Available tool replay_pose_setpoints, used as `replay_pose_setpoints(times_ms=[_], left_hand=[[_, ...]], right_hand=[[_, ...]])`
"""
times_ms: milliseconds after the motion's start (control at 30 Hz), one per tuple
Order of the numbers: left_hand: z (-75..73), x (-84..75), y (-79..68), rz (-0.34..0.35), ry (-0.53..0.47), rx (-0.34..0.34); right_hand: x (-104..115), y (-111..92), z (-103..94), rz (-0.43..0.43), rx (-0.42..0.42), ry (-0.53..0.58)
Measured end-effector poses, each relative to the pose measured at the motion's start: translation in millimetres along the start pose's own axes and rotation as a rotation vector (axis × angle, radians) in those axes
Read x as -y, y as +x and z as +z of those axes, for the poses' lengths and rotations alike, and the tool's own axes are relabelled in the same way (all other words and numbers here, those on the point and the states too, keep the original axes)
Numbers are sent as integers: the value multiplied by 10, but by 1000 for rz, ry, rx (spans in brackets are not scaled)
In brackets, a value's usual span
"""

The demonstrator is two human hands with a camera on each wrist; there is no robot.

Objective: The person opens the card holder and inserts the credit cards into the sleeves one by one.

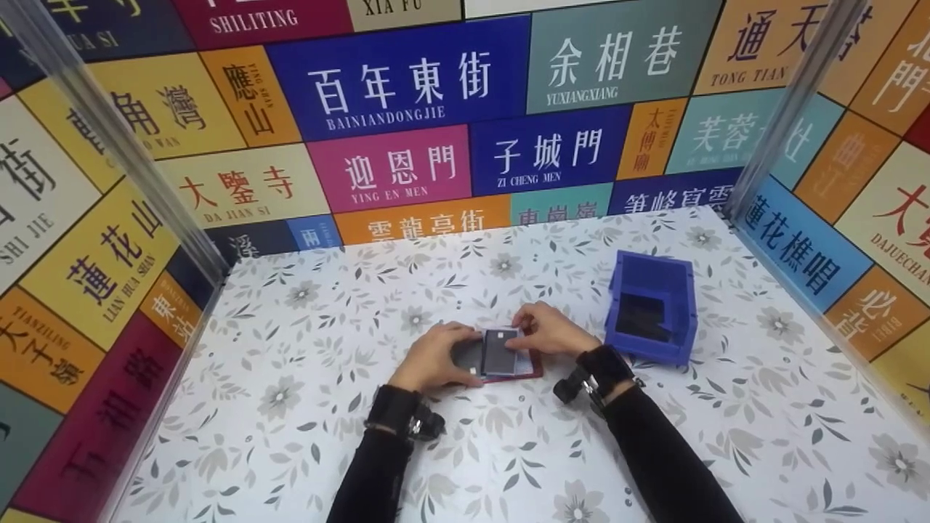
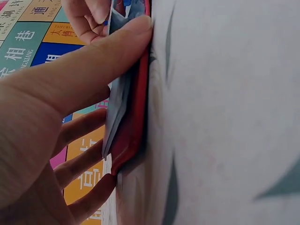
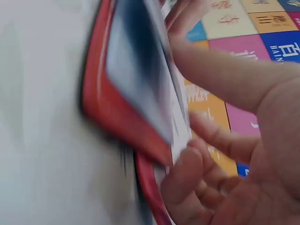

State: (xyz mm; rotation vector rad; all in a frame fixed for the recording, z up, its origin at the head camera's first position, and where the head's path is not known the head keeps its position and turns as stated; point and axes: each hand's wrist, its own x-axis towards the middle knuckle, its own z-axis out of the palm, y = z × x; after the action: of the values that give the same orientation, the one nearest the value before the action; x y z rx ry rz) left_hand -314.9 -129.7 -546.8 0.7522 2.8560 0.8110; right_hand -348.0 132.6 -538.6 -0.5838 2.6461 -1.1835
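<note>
A red-covered card wallet (image 1: 538,367) lies opened on the table, with clear sleeve pages inside. One page carries a dark grey card (image 1: 501,354) with a small light square near its top. My left hand (image 1: 434,357) grips the wallet's left side, its thumb pressing the pages and red cover (image 2: 137,108) near the edge in the left wrist view. At the upper right, my right hand (image 1: 550,330) pinches a sleeve page between thumb and fingers. The right wrist view shows that page lifted at an angle from the red cover (image 3: 105,105), somewhat blurred.
To the right of my right hand stands a blue plastic bin (image 1: 687,312) with a dark flat piece (image 1: 642,317) inside. White floral cloth (image 1: 290,450) covers the table. Panels with coloured street signs (image 1: 396,80) enclose the back and both sides.
</note>
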Motion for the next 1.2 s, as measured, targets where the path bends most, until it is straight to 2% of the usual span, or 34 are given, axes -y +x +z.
replay_pose_setpoints(times_ms=[167, 233, 433, 600, 867, 933, 1033, 1200], left_hand=[[-4, 1, 8, 3, -3, 2], [-7, 3, 11, 3, -5, 4], [-13, 38, 7, 21, -35, 4], [-14, 67, 2, 29, -73, 3], [-9, 48, -7, -51, -126, -3], [-15, 51, -14, -65, -141, -11], [-28, 73, -28, -68, -180, -14], [-68, 121, -53, -34, -223, 27]], right_hand=[[28, 7, 69, 105, -30, 208], [29, 10, 87, 115, -23, 254], [27, 4, 76, 99, -60, 259], [28, 0, 70, 125, -52, 275], [93, 14, 76, 110, -60, 332], [144, 24, 110, 86, -39, 369], [224, 20, 192, 40, 44, 394], [277, 7, 303, -31, 172, 294]])
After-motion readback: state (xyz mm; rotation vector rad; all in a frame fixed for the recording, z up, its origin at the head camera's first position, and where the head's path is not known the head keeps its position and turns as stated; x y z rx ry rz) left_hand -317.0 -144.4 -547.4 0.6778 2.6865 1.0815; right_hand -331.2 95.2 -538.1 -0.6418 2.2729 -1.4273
